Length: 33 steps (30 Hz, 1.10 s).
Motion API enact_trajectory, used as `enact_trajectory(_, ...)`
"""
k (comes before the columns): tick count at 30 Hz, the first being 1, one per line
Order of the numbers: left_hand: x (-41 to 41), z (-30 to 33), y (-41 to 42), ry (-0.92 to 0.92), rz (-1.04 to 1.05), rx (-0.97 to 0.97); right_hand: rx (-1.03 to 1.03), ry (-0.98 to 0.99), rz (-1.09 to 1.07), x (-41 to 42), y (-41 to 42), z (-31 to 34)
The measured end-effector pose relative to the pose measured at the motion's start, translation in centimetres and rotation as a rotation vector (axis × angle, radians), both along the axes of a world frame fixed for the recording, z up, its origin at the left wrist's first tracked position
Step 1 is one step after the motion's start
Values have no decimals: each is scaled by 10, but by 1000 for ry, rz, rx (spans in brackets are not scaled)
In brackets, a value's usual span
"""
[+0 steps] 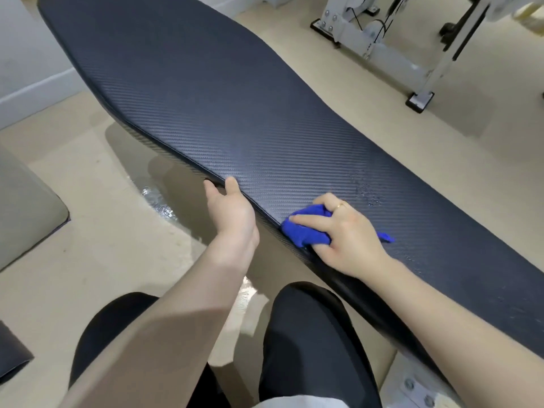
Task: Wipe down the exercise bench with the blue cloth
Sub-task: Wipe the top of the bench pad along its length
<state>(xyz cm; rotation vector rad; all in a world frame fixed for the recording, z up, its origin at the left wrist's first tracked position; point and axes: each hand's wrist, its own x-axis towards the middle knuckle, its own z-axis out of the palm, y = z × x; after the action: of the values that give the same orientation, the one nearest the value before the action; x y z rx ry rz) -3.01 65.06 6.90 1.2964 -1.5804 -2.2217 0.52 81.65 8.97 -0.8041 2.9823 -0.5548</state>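
The exercise bench (206,92) is a long pad in dark textured vinyl that runs from the far left to the near right. My right hand (344,234) presses a bunched blue cloth (306,231) onto the pad at its near edge; a ring shows on one finger. My left hand (231,210) grips the same near edge just to the left of the cloth, thumb on top and fingers under the rim. Small wet droplets (368,192) lie on the pad just beyond my right hand.
A white metal machine frame (391,45) stands on the beige floor at the far right. A grey cushioned block (26,213) sits at the left. My dark-clad knees (306,334) are below the bench edge. A bolted metal base (418,390) shows at the bottom right.
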Motion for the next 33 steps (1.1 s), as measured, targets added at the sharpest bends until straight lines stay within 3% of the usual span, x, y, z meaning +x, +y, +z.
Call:
enact_trajectory(2, 2, -1, -6, -8, 20, -17, 27, -18, -14, -21, -4, -1)
enact_trajectory(5, 13, -3, 7, 3, 24, -29, 59, 61, -354, -83, -1, -9)
enact_trajectory(7, 28, 1, 27, 23, 6, -1, 60, 56, -435, -102, 2, -6)
enact_trajectory(11, 38, 6, 58, 47, -33, -37, 38, 38, -147, -47, 11, -3)
enact_trajectory(14, 31, 19, 78, -72, -67, -167, -24, 21, -5, -23, 37, -4)
enact_trajectory(20, 23, 11, 94, -241, -30, -463, 22, 75, -345, -134, 50, -14)
enact_trajectory(28, 16, 16, 101, -408, -19, -614, -44, 12, -16, -62, 81, -7)
enact_trajectory(33, 13, 9, 101, -432, 2, -666, -38, 86, -270, -164, 75, -16)
